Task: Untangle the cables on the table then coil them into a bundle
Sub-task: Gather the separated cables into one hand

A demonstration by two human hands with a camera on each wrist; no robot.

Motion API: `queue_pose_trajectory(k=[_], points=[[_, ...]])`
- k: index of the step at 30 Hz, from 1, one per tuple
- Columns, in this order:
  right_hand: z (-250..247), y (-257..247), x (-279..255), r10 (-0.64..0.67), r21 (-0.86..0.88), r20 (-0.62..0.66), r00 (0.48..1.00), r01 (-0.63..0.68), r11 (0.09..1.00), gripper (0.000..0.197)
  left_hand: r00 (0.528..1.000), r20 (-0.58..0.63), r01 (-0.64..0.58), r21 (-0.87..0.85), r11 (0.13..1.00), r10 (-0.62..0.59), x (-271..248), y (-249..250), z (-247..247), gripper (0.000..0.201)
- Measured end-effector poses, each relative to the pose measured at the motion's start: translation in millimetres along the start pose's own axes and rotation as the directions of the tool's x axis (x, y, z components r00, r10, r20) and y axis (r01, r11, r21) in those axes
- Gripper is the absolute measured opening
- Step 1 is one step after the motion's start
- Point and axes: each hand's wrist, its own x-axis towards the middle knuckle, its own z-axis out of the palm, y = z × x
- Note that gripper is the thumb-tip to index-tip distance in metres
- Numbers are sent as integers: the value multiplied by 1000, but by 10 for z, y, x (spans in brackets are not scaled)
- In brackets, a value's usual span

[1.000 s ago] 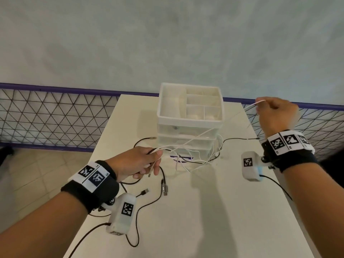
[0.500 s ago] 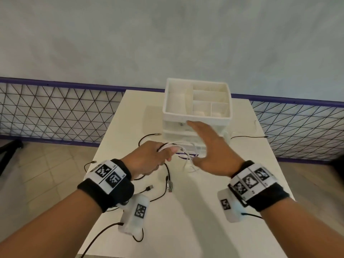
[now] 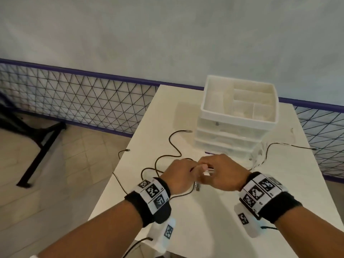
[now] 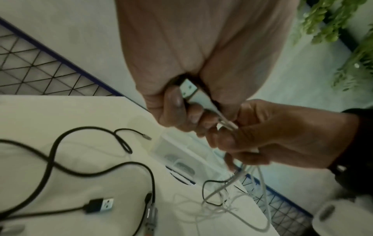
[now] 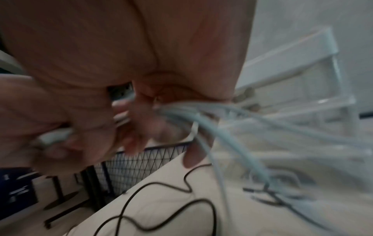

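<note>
Overhead, left hand (image 3: 178, 175) and right hand (image 3: 221, 172) meet above the table (image 3: 214, 229), both clutching the white cable (image 3: 208, 171). Left wrist: white USB plug (image 4: 188, 91) sits pinched in left fingers. Right wrist: blurred white strands trail beside the black cable (image 5: 153, 206); a hard pull likely drags it along or tightens knots.

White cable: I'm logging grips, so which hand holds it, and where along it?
Both. The left hand grips the white cable at its USB plug; the right hand pinches the strands just beyond.
</note>
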Motion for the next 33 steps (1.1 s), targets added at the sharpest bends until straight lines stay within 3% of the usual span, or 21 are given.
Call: queue_pose_trajectory(k=[2,4,5,7,8,10,12,14,18,20,23,25,28,31,33], points=[[65,35,38,58,-42,-27,998,-59,997,23,998,8,59,-138,989,-58,24,-139,9,49],[55,112,48,213,16,-64,975,-212,977,34,972,-109,173,-256,951,-206,30,-448,-38,49],[37,155,30,271,67,-87,959,-266,962,37,937,-205,238,-217,947,-283,3,-649,-63,48],[9,210,-22,330,170,-101,939,-310,935,37,878,-289,412,50,910,-382,-120,-1076,-92,49],[6,222,-44,346,212,-101,933,-319,924,36,880,-235,464,228,856,-414,-214,-1266,-74,54],[20,236,-68,373,267,-102,922,-336,903,36,889,-52,418,501,758,-455,-393,-1576,19,64],[39,237,-76,395,312,-105,913,-347,884,35,908,20,339,555,760,-419,-528,-1774,154,52],[54,206,-69,401,343,-111,909,-344,874,34,940,-34,300,550,779,-339,-592,-1890,251,29],[83,120,-40,402,359,-109,909,-341,869,33,963,-122,270,501,822,-241,-601,-1785,233,27],[82,82,-15,384,412,-143,912,-298,861,31,972,-191,208,448,870,-134,-539,-1545,68,27],[60,-45,34,302,574,-151,941,-165,802,15,959,-261,-7,355,935,106,-399,-923,-227,29],[35,-203,55,188,644,-107,976,-76,761,5,955,-237,-104,298,949,179,-290,-480,-344,26],[-16,-293,66,90,577,-132,987,2,817,4,943,-224,-189,245,951,245,-125,-50,-413,20],[-173,-118,-62,233,568,-224,946,-68,820,25,959,-206,-170,127,977,194,-40,1,-553,22],[-319,74,-217,372,672,-260,891,-110,732,26,956,-256,-102,167,981,143,-35,-89,-670,23]])
